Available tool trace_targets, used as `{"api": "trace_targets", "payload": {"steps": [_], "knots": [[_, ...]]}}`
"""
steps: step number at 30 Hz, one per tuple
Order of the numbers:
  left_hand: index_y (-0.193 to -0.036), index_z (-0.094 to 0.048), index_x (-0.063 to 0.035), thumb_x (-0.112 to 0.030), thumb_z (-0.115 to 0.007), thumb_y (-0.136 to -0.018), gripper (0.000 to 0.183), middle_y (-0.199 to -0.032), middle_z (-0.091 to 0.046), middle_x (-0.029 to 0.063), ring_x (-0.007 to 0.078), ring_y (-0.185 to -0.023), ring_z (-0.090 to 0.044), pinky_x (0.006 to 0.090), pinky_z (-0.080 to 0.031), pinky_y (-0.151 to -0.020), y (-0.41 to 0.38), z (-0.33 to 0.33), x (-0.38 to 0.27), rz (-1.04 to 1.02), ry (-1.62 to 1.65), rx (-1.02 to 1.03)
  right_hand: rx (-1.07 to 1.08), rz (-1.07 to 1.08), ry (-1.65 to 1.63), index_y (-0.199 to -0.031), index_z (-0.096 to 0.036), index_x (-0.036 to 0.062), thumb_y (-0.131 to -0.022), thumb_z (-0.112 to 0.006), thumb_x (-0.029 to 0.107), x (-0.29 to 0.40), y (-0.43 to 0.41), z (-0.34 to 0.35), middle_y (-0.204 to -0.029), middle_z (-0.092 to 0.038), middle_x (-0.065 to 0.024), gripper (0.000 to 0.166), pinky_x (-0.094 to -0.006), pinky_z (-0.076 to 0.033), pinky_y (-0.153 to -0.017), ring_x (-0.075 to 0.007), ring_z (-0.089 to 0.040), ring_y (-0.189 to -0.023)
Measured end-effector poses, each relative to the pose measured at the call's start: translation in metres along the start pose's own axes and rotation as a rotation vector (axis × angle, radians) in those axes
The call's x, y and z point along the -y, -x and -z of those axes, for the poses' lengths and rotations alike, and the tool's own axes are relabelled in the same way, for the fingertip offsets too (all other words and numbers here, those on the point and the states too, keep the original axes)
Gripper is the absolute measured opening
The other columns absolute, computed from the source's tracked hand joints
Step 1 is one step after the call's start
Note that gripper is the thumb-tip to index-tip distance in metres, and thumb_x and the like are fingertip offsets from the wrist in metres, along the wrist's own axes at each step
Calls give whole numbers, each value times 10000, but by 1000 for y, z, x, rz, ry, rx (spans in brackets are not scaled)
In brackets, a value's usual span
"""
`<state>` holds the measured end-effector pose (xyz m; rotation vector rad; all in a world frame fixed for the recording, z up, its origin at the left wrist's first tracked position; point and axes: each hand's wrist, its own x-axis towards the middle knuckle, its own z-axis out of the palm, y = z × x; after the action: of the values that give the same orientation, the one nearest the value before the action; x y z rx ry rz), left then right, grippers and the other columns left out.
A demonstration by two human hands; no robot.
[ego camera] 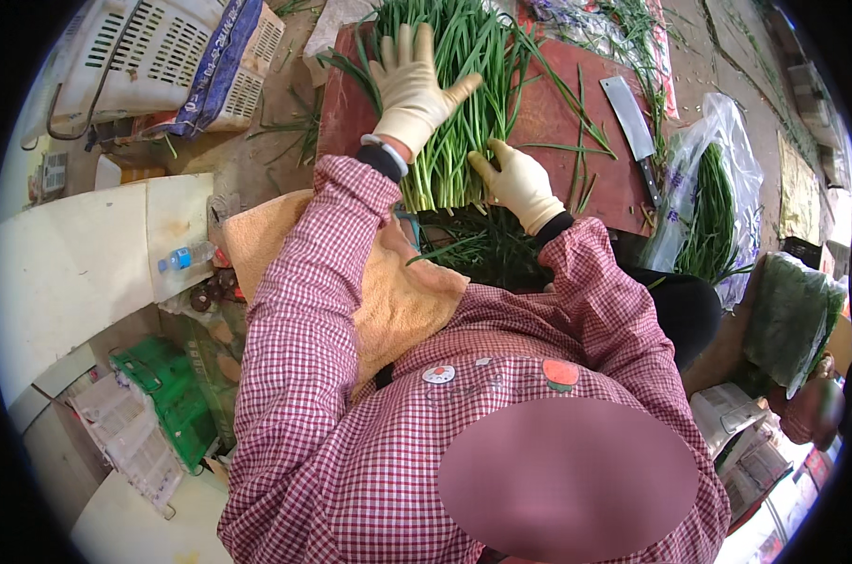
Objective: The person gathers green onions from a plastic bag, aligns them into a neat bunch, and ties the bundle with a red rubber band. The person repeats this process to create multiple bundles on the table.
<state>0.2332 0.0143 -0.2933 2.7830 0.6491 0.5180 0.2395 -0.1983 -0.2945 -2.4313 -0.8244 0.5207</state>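
A thick bunch of garlic chives [461,106] lies on a red board [560,84], its pale cut ends towards me and its green leaves pointing away. My left hand [415,92], in a cream glove, rests flat on the leaves with its fingers and thumb spread. At the right edge of the pale stem ends is my right hand [521,180], also gloved; its thumb and forefinger touch the stems, and its other fingers are partly hidden. A cleaver [628,120] with a black handle lies on the board's right side, apart from both hands. Loose leaves lie between it and the bunch.
Right of the board stands a clear plastic bag [733,141] holding more chives. White plastic crates [151,49] are at the upper left. An orange towel [398,303] covers part of my lap, and a water bottle [186,256] lies left of it. Another person [814,412] is at the far right.
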Motion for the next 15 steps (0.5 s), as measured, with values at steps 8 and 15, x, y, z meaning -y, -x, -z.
{"api": "trace_targets", "payload": {"steps": [8,15], "knots": [[-1583,-234,-171,-688,-712,-748,1092,-1659,-183,87,375,-1512,-166,637,-181,-1178,5,-13,-10,51,-13,433,46,58,-126,-951,-717,66,-897,-664,442,14,29,31,-835,-702,-181,383,-427,-546,-724,-348,-693,-812],[-1576,-242,-168,-654,-721,-758,1065,-1652,-195,85,379,-1507,-174,638,-203,-1168,3,-8,-14,53,-17,467,511,-380,-662,-901,-714,14,-956,-625,311,29,30,13,-709,-686,-36,315,-251,-519,-558,-110,-640,-578]]}}
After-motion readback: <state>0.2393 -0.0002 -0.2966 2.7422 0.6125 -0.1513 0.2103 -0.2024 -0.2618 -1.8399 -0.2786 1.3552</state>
